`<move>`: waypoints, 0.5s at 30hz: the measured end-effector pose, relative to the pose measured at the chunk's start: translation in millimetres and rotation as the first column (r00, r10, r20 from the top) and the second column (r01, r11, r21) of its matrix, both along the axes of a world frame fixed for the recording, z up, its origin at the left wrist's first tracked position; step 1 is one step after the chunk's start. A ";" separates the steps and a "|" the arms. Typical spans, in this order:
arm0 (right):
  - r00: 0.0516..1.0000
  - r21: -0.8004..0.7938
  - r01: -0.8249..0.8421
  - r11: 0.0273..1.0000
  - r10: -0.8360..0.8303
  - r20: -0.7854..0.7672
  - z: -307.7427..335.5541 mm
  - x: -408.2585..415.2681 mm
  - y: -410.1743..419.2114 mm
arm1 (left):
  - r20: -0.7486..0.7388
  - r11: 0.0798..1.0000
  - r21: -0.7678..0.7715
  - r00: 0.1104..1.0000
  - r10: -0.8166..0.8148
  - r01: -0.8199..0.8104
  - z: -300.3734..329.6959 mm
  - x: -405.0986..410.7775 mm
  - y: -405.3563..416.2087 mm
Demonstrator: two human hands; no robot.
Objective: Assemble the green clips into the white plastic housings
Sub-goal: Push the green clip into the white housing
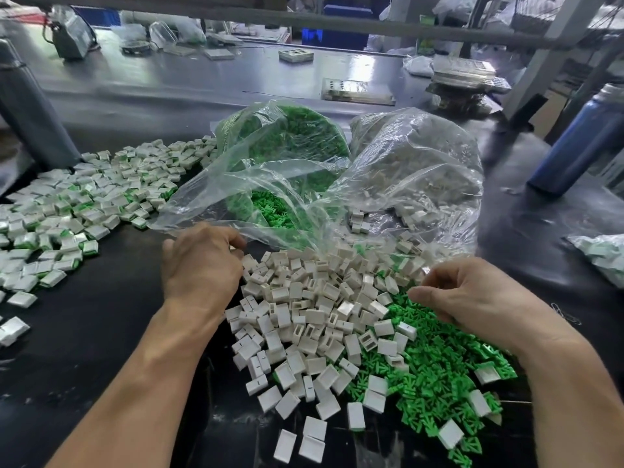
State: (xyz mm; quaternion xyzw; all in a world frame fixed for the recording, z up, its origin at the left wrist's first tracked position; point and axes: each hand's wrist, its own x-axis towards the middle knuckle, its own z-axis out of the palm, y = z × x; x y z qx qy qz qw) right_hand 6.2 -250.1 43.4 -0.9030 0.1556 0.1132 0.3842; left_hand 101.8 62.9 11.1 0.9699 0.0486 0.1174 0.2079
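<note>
**Picking parts from the loose heaps**

Both hands are down at the supply, so this looks like the pick-up step before a join. The left hand rests with fingers curled at the far-left edge of the heap of small white box-shaped plastic housings; whether it already holds one I cannot tell, as the fingertips are hidden. The right hand hovers with thumb and forefinger drawn together over the heap of small bright green plastic clips, which touches the housings' right side; any clip in the pinch is too small to make out.

The next move, as I judge it, calls for one clip lined up with one housing's slot.

Finished white-and-green pieces spread well to the left. Crumpled clear plastic bags crowd just behind the heaps. Bare dark tabletop lies beside the left forearm.
</note>
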 end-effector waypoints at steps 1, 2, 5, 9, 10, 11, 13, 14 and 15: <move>1.000 -0.034 -0.002 0.999 0.002 -0.002 -0.5 0.2 -0.4 | -0.027 1.000 0.013 1.000 -0.010 0.010 0.9 -1.6 -2.0; 1.000 -0.070 -0.002 0.998 0.002 -0.003 -1.5 0.4 -0.4 | -0.061 1.000 0.023 0.998 -0.017 0.018 1.3 -3.2 -4.3; 1.000 -0.167 0.000 0.986 0.001 0.010 -3.0 0.5 1.7 | -0.156 0.999 -0.013 0.987 -0.031 0.030 3.6 -7.9 -10.7; 0.998 -0.226 -0.035 0.973 0.044 0.033 -5.9 1.2 8.5 | -0.173 0.998 -0.035 0.984 -0.051 0.046 7.3 -12.4 -15.3; 0.998 -0.229 -0.044 0.972 0.055 0.042 -7.8 2.0 10.1 | -0.170 0.998 -0.041 0.984 -0.057 0.050 7.9 -12.6 -15.2; 0.996 -0.236 -0.050 0.971 0.065 0.055 -9.4 3.0 11.6 | -0.170 0.997 -0.053 0.983 -0.065 0.057 8.5 -13.0 -15.0; 0.993 -0.242 -0.059 0.968 0.080 0.081 -11.6 4.1 13.9 | -0.177 0.992 -0.107 0.980 -0.090 0.071 9.9 -14.3 -15.0; 0.992 -0.237 -0.058 0.970 0.083 0.093 -12.3 4.2 15.0 | -0.177 0.987 -0.138 0.979 -0.103 0.079 10.5 -15.4 -15.6; 0.991 -0.231 -0.053 0.972 0.079 0.105 -12.8 4.6 15.4 | -0.170 0.983 -0.160 0.979 -0.116 0.088 10.7 -16.8 -16.8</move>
